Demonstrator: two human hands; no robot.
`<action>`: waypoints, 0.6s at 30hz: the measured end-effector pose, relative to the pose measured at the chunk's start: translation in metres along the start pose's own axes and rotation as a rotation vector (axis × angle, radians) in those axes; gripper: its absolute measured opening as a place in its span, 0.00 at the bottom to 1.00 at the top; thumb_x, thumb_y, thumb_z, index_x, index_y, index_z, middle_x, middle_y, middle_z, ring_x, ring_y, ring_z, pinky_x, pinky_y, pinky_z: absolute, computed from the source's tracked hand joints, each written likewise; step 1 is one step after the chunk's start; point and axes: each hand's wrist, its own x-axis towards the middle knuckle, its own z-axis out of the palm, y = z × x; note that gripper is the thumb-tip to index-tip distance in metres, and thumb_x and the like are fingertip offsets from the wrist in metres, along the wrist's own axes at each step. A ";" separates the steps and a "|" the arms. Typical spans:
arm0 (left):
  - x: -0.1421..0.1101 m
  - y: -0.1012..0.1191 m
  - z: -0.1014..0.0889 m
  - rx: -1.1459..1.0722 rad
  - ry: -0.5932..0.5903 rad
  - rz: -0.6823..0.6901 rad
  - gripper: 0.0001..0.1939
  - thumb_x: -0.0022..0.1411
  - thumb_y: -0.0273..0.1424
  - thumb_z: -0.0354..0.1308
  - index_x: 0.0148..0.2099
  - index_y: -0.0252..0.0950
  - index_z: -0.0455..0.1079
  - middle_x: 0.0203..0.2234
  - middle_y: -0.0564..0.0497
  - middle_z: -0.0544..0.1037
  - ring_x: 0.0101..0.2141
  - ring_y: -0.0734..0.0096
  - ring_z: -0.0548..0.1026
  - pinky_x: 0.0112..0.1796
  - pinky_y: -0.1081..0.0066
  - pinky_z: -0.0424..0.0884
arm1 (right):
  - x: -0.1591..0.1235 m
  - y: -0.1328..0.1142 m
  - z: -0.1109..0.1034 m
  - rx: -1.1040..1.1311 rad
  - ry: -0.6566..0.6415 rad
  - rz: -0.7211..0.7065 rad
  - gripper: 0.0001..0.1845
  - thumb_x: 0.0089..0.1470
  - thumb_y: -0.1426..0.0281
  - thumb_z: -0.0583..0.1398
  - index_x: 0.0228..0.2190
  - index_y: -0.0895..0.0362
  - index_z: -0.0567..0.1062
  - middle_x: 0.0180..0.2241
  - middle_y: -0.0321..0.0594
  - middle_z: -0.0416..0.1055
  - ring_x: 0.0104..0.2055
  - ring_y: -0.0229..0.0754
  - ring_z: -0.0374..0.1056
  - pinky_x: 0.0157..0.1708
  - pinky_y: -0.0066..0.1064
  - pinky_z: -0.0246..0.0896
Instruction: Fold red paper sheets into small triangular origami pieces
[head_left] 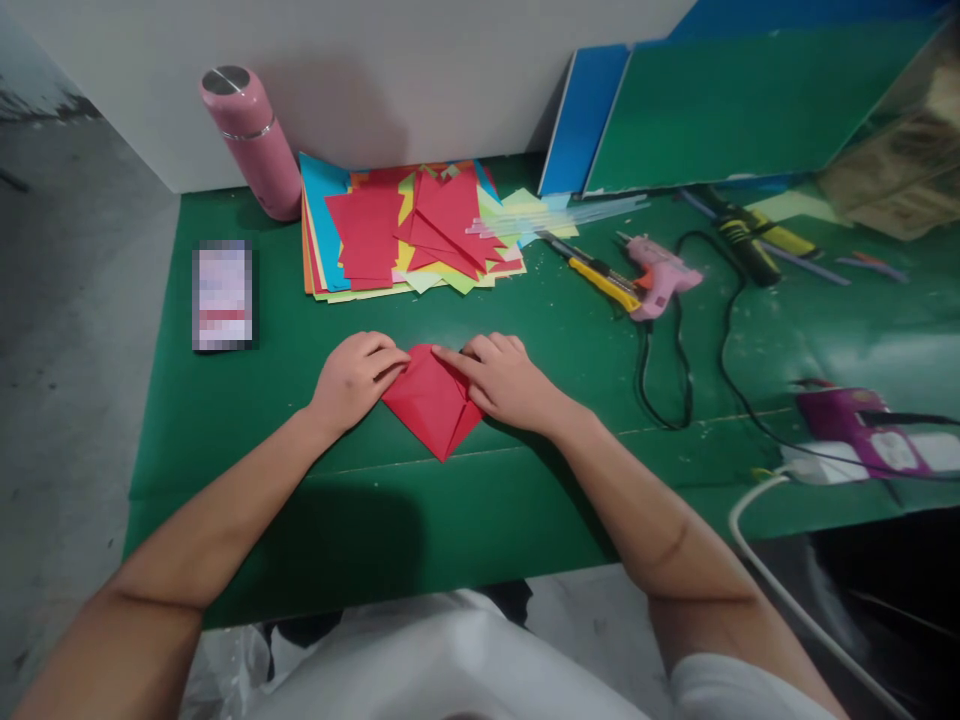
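Observation:
A sheet of red paper (pixel 431 400), folded into a diamond-like shape with a point towards me, lies on the green tabletop. My left hand (pixel 356 375) grips its upper left edge, thumb and fingers closed together there. On the other side, my right hand (pixel 510 380) holds the right edge. Its index finger stretches along the top fold, its thumb rests lower on the paper and the remaining fingers are curled. A flap with a crease shows at the lower right of the paper. The fingertips hide parts of both side edges.
Behind the hands lies a stack of coloured paper (pixel 315 230) with red cut pieces on top. A pink bottle (pixel 255 145) and a blurred-out card-like item (pixel 223 295) are at left. Rightward lie a yellow utility knife (pixel 607 282), a pink glue gun (pixel 660 275), cords and a purple plug unit (pixel 847 430).

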 end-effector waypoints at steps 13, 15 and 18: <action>0.002 -0.010 -0.002 -0.084 -0.218 0.172 0.08 0.68 0.28 0.51 0.39 0.38 0.72 0.44 0.47 0.80 0.44 0.66 0.76 0.50 0.61 0.70 | 0.000 0.001 0.001 -0.002 0.007 -0.007 0.30 0.59 0.74 0.49 0.62 0.54 0.63 0.41 0.48 0.66 0.41 0.48 0.55 0.41 0.37 0.46; 0.002 -0.011 -0.003 -0.083 -0.219 0.184 0.08 0.68 0.28 0.51 0.38 0.38 0.72 0.44 0.47 0.80 0.44 0.65 0.76 0.49 0.61 0.70 | 0.000 0.001 0.001 -0.003 0.006 -0.009 0.30 0.59 0.74 0.49 0.63 0.54 0.62 0.41 0.48 0.66 0.41 0.48 0.55 0.42 0.38 0.46; 0.003 -0.012 -0.004 -0.096 -0.239 0.170 0.08 0.68 0.28 0.51 0.38 0.38 0.71 0.45 0.47 0.80 0.45 0.65 0.76 0.50 0.61 0.70 | 0.000 0.001 0.001 -0.002 0.002 -0.010 0.30 0.59 0.74 0.49 0.63 0.54 0.62 0.41 0.48 0.66 0.41 0.48 0.55 0.42 0.38 0.46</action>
